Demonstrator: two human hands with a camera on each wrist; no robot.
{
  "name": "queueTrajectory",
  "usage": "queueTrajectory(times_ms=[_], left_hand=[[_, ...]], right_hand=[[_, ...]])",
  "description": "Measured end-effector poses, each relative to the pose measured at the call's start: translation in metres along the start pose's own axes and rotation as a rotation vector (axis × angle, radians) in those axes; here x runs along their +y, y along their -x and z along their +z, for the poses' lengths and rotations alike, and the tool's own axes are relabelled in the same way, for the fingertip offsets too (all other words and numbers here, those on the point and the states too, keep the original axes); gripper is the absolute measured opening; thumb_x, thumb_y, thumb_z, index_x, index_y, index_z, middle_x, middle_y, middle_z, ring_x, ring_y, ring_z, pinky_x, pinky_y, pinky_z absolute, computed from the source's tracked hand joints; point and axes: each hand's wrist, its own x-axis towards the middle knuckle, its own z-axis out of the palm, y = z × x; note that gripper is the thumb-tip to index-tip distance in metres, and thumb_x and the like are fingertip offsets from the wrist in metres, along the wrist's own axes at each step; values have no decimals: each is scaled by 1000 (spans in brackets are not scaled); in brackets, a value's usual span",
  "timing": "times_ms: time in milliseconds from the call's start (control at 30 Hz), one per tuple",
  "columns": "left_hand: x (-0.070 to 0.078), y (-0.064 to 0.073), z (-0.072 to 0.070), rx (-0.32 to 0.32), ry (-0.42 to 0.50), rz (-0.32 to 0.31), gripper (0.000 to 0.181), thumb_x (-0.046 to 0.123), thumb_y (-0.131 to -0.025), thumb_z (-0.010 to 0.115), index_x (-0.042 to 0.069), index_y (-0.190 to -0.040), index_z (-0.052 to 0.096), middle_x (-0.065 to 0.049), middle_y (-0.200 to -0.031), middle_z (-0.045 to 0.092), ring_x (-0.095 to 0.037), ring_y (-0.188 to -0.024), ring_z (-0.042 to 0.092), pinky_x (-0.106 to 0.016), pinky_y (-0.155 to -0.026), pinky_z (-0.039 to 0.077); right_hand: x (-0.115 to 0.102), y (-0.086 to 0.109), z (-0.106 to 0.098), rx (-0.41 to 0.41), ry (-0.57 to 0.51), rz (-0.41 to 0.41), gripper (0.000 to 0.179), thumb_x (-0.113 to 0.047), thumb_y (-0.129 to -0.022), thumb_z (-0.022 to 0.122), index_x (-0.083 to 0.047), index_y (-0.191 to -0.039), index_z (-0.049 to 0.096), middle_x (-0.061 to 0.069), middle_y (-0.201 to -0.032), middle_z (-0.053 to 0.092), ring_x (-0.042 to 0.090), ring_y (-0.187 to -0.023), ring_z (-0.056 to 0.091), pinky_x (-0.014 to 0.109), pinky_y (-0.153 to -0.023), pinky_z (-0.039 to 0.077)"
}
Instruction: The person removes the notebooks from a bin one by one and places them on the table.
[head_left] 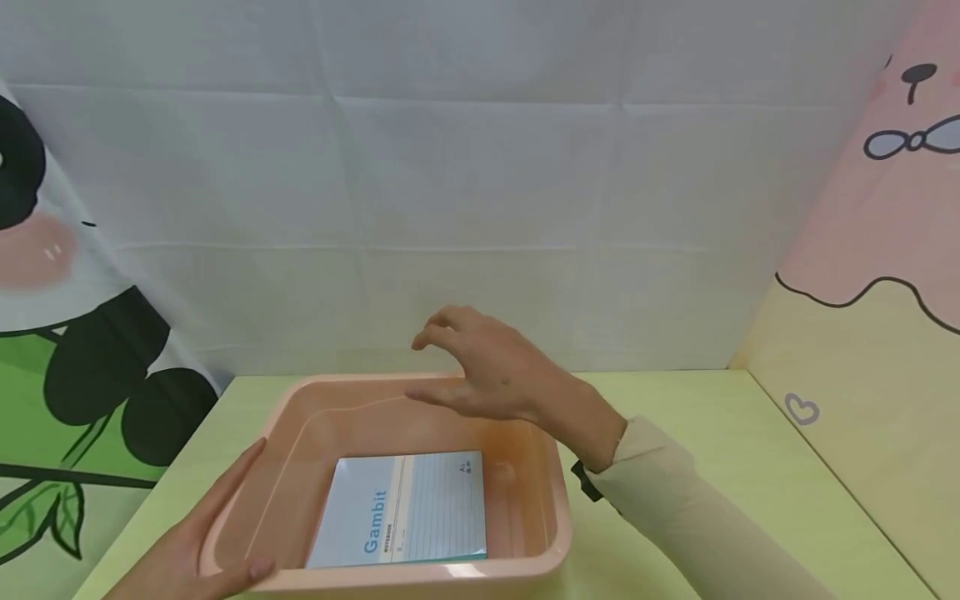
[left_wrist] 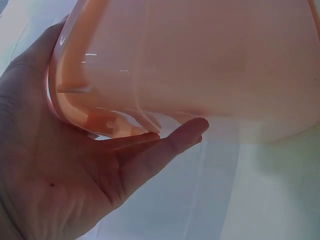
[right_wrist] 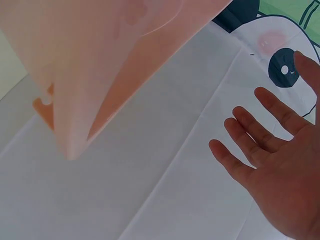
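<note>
A peach plastic basin (head_left: 558, 546) stands on the yellow-green tabletop. Flat on its floor lies a pale blue notebook (head_left: 408, 508) with "Gambit" printed on the cover. My left hand (head_left: 187, 533) rests against the basin's near left corner, thumb along the front rim and straight fingers up the left side. The left wrist view shows this hand (left_wrist: 85, 160) spread around the corner from below. Above the basin's far right part hovers my right hand (head_left: 495, 367), holding nothing, fingers spread and slightly bent. It appears apart from the basin in the right wrist view.
A white cloth backdrop (head_left: 480, 175) hangs behind the table (head_left: 675, 467). On the left stands a panel with a panda drawing (head_left: 105, 367). A pink and cream printed panel (head_left: 862, 400) borders the right side.
</note>
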Motion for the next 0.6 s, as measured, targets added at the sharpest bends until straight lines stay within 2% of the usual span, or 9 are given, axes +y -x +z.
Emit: queueTrajectory(times_ms=[133, 200, 300, 400, 600], left_hand=[[2, 0, 0, 6, 20, -53, 107, 36, -98, 69, 60, -156, -18, -23, -149, 40, -13, -97, 64, -27, -74, 54], [3, 0, 0, 15, 7, -53, 108, 37, -98, 69, 60, -156, -18, -22, -150, 40, -12, -97, 63, -27, -74, 54], [6, 0, 1, 37, -59, -28, 107, 37, -98, 69, 58, -157, -18, -21, -149, 41, -8, -95, 61, -25, -73, 51], [7, -1, 1, 28, -41, -41, 107, 38, -97, 70, 59, -156, -17, -21, -149, 40, -10, -96, 61, -27, -73, 52], [4, -1, 1, -35, 139, -77, 107, 34, -98, 69, 62, -155, -17, -21, -153, 36, -14, -102, 63, -31, -77, 57]], right_hand=[[-6, -8, 1, -31, 0, -19, 48, -50, -95, 73, -21, -133, 68, 0, -141, 59, 19, -130, 58, 38, -108, 50], [-9, -11, 1, -44, 4, -34, 49, -50, -95, 72, -21, -134, 67, 0, -142, 59, 19, -132, 58, 37, -108, 50], [-13, -16, 1, -57, 17, -51, 50, -51, -96, 71, -21, -135, 67, 0, -142, 59, 19, -133, 57, 37, -108, 50], [-17, -20, 1, -68, 28, -66, 51, -51, -96, 71, -20, -136, 66, 0, -143, 59, 19, -134, 56, 37, -109, 50], [-26, -29, 5, -87, 12, -84, 49, -51, -97, 69, -21, -135, 66, -1, -143, 59, 18, -136, 55, 35, -110, 49]])
